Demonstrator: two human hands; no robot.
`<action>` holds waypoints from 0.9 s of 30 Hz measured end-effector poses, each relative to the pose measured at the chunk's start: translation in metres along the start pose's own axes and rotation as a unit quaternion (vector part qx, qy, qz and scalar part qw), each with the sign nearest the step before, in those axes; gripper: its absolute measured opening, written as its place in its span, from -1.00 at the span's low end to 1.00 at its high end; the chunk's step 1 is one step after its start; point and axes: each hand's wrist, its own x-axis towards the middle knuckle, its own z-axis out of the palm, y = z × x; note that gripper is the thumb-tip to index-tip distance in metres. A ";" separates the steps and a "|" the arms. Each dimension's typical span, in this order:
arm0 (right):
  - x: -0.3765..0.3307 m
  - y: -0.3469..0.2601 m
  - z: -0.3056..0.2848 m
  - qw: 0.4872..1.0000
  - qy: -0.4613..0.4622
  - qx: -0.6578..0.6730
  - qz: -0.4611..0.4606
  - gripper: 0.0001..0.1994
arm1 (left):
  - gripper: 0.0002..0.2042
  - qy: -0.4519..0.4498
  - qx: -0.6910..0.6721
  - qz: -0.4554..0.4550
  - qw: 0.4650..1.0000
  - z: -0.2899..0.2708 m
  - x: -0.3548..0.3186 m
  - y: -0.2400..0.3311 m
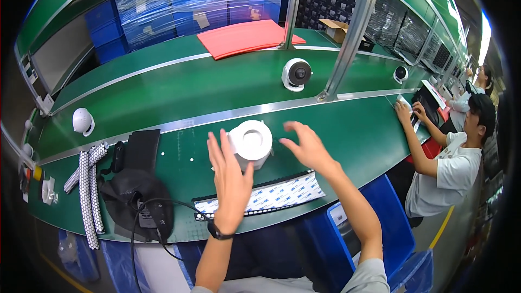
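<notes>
On the green workbench [347, 130] in front of me stands a white device with a round, ring-shaped top [253, 140], which looks like a camera body with its base up. My left hand [229, 176], with a black band at the wrist, is at its left side with fingers stretched out, seemingly touching or very near it. To its right, my right hand [310, 146] is apart from it, thumb and fingers spread and slightly blurred, with nothing in them. A sheet strip with white-and-blue printed backing and black edges [285, 193] lies nearer me, partly hidden behind my left hand.
At left are a black cap-like cloth item [138, 198] with a cable and several dotted strips [87, 190]. White cameras stand on the conveyor: one left [82, 121], one in the middle [297, 74]. Red foam sheets [244, 39] lie behind; a metal post [353, 32] rises right. A co-worker [450, 157] sits right.
</notes>
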 end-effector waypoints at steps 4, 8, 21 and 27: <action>-0.020 0.005 -0.044 0.974 -0.194 0.053 0.101 -0.80 | -0.34 -0.060 -0.035 0.074 0.995 0.001 -0.050 0.031; -0.046 0.002 -0.043 0.975 -0.220 0.023 0.015 -0.90 | -0.35 -0.235 -0.049 0.145 0.960 0.026 -0.088 0.031; -0.059 0.018 -0.032 0.974 -0.183 -0.091 -0.101 -0.92 | -0.23 -0.281 0.089 0.195 0.936 0.046 -0.116 0.022; -0.057 0.023 -0.029 0.964 -0.204 -0.114 -0.124 -0.93 | -0.23 -0.288 0.083 0.199 0.933 0.046 -0.117 0.022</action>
